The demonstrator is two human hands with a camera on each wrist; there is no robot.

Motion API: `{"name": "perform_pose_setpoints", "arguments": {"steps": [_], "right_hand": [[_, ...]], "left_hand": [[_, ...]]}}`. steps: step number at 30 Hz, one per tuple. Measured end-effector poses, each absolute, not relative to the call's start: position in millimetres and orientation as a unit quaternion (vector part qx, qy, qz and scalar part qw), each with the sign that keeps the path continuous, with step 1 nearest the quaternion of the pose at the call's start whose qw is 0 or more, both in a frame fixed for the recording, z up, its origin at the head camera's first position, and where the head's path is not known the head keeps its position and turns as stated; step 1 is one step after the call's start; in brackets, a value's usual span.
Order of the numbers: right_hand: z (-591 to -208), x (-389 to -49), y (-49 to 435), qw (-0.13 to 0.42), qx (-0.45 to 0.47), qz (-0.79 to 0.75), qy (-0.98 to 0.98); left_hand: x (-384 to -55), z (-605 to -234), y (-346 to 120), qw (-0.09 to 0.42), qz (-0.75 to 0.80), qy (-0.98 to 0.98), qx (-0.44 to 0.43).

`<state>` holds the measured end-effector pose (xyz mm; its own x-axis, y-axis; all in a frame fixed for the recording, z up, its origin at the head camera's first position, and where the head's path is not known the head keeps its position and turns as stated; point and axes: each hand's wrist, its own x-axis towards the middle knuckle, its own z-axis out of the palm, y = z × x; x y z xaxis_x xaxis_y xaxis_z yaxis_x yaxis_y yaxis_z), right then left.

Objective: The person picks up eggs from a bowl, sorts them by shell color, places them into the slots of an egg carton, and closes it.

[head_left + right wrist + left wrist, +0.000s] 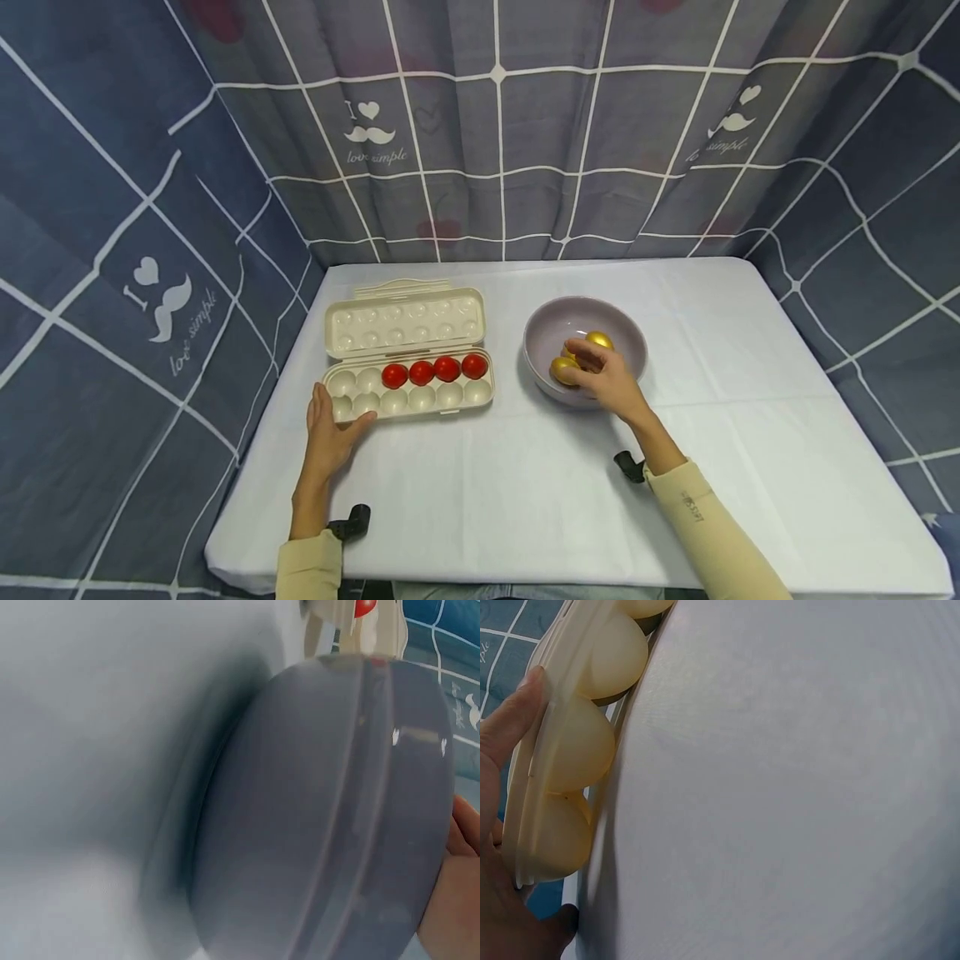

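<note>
A cream egg box lies with its lid swung back. Four red eggs, several in a row, fill the right part of its back row; the other cups shown are bare. My left hand holds the box's left end, thumb at the front edge and fingers along the side; the left wrist view shows the thumb on the rim. My right hand reaches into a mauve bowl, fingers spread beside a golden egg. Another golden egg lies behind; a third is partly covered by the fingers.
A white cloth covers the table. Grey checked curtains stand behind it and at both sides. In the right wrist view the bowl's outer wall hides most of the right hand.
</note>
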<state>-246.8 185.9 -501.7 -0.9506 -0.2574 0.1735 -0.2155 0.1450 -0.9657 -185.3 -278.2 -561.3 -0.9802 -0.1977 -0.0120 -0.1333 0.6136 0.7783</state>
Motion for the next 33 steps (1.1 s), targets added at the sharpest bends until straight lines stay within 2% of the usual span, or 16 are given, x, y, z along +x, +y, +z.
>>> {"name": "perform_pose_setpoints", "arguments": {"steps": [11, 26, 33], "right_hand": [[-505.3, -246.4, 194.3, 0.018, -0.158, -0.631, 0.759], [-504.8, -258.1, 184.4, 0.071, -0.13, -0.553, 0.82], [-503.1, -263.2, 180.2, 0.079, -0.135, -0.523, 0.838]], "left_hand": [[-186.6, -559.9, -275.5, 0.037, -0.431, -0.897, 0.09], [-184.1, -561.7, -277.0, 0.037, -0.426, -0.899, 0.094], [-184.1, -561.8, -279.0, 0.041, -0.429, -0.897, 0.094]]}}
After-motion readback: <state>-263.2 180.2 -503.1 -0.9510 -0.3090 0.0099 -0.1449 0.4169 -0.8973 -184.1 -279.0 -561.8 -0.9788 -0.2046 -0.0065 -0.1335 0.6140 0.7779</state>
